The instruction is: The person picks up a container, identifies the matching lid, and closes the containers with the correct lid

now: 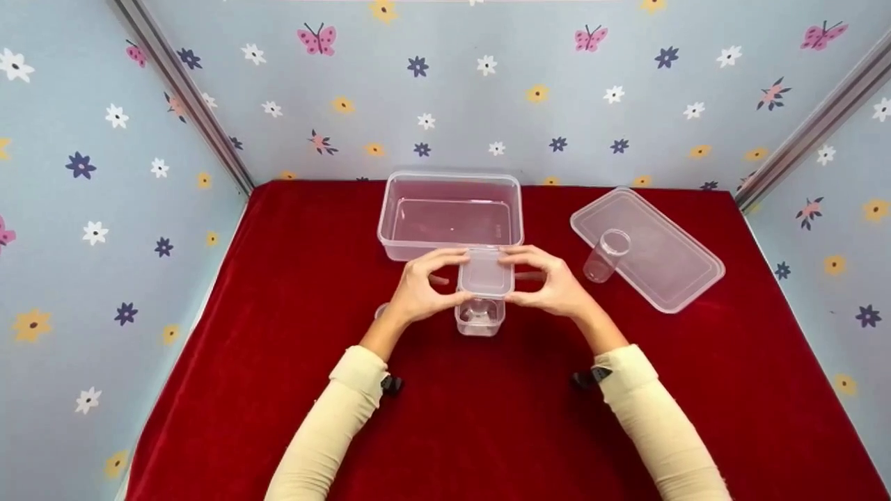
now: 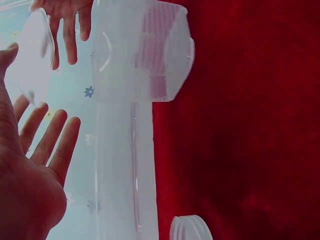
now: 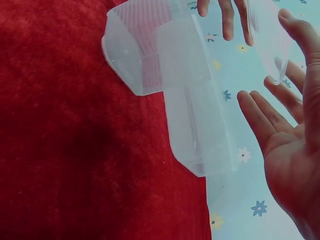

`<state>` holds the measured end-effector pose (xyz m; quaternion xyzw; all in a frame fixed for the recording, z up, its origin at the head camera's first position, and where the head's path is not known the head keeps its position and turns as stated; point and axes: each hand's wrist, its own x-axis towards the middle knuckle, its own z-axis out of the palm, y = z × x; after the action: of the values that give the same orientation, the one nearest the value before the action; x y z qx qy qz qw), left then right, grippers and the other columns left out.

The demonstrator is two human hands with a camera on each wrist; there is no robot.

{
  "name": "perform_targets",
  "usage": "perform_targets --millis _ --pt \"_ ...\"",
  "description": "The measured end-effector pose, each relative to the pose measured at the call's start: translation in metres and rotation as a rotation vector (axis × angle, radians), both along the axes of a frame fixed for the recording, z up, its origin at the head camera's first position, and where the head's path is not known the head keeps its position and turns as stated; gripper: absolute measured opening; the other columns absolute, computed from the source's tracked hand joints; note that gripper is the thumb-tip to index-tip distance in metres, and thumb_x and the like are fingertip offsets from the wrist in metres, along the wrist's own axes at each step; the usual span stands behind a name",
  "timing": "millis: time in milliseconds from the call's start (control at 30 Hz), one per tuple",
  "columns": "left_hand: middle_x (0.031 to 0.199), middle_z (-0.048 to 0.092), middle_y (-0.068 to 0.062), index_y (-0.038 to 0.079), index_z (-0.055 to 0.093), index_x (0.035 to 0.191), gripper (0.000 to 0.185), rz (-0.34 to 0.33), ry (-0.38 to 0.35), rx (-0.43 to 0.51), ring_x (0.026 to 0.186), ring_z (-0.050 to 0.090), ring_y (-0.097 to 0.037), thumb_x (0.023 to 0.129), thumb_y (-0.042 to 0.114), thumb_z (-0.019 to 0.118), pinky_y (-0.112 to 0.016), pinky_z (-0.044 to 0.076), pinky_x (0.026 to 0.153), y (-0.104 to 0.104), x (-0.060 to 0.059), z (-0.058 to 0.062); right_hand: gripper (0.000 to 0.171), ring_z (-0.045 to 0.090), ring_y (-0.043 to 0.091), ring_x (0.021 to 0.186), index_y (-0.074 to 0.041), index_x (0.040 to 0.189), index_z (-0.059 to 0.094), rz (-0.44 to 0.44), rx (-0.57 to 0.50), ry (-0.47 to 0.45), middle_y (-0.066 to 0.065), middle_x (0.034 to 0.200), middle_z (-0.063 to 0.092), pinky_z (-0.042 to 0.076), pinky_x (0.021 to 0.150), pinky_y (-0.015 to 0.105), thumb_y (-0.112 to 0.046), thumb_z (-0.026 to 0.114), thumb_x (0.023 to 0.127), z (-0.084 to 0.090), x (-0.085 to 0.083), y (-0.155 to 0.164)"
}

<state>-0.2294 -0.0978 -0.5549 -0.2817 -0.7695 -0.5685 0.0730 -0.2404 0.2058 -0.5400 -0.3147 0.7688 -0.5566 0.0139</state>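
Observation:
A small clear rectangular lid (image 1: 486, 273) is held level between both hands. My left hand (image 1: 423, 284) pinches its left edge between thumb and fingertips, and my right hand (image 1: 555, 284) pinches the right edge likewise. Seen from the wrists, the lid (image 2: 36, 57) is raised above the table, with the other fingers spread out. Just beneath it, and partly covered by it in the head view, a small clear container (image 1: 480, 321) stands uncovered on the red cloth. The same container (image 3: 132, 55) shows ribbed walls in the right wrist view.
Behind the hands stands a large clear open box (image 1: 452, 226). To the right lies a large clear lid (image 1: 675, 261), with a clear cylindrical jar (image 1: 605, 257) by its left edge. A round clear object (image 1: 380, 311) is mostly hidden behind the left wrist. Patterned walls enclose the table.

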Motion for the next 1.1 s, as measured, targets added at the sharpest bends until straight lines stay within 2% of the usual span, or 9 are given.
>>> perform_targets --millis 267,533,667,833,1100 --pt "0.152 0.074 -0.017 0.006 0.081 0.136 0.057 -0.021 -0.011 -0.032 0.139 0.072 -0.042 0.083 0.016 0.1 -0.063 0.07 0.09 -0.005 0.002 -0.014 0.058 0.066 0.025 0.143 -0.002 0.137 0.079 0.02 0.039 -0.005 0.024 0.155 0.067 0.063 0.112 0.062 0.0 0.098 0.082 -0.012 0.002 -0.001" --pt "0.149 0.076 -0.015 0.009 0.082 0.134 0.058 -0.006 -0.037 -0.071 0.138 0.072 -0.04 0.081 0.02 0.102 -0.061 0.071 0.089 -0.008 0.007 -0.022 0.058 0.067 0.037 0.141 -0.003 0.136 0.079 0.031 0.091 0.023 0.025 0.149 0.07 0.064 0.111 0.059 -0.004 0.1 0.081 -0.021 0.003 -0.003" --pt "0.148 0.077 -0.014 0.009 0.083 0.133 0.058 -0.004 -0.047 -0.094 0.137 0.073 -0.039 0.08 0.022 0.103 -0.057 0.072 0.089 -0.009 0.009 -0.026 0.058 0.067 0.044 0.141 -0.003 0.135 0.08 0.039 0.118 0.019 0.024 0.148 0.072 0.062 0.112 0.063 -0.007 0.101 0.081 -0.025 0.005 -0.004" --pt "0.147 0.077 -0.012 0.01 0.083 0.132 0.059 -0.001 -0.053 -0.13 0.136 0.074 -0.036 0.078 0.023 0.104 -0.05 0.073 0.089 -0.01 0.011 -0.031 0.058 0.066 0.045 0.141 -0.004 0.135 0.08 0.051 0.146 0.002 0.023 0.149 0.071 0.061 0.113 0.065 -0.01 0.102 0.081 -0.028 0.007 -0.005" --pt "0.146 0.078 -0.012 0.009 0.084 0.131 0.059 0.001 -0.051 -0.158 0.135 0.075 -0.035 0.078 0.023 0.104 -0.047 0.073 0.088 -0.013 0.012 -0.035 0.059 0.065 0.047 0.143 -0.003 0.137 0.079 0.074 0.16 -0.023 0.024 0.151 0.068 0.061 0.114 0.064 -0.011 0.101 0.082 -0.031 0.009 -0.006"
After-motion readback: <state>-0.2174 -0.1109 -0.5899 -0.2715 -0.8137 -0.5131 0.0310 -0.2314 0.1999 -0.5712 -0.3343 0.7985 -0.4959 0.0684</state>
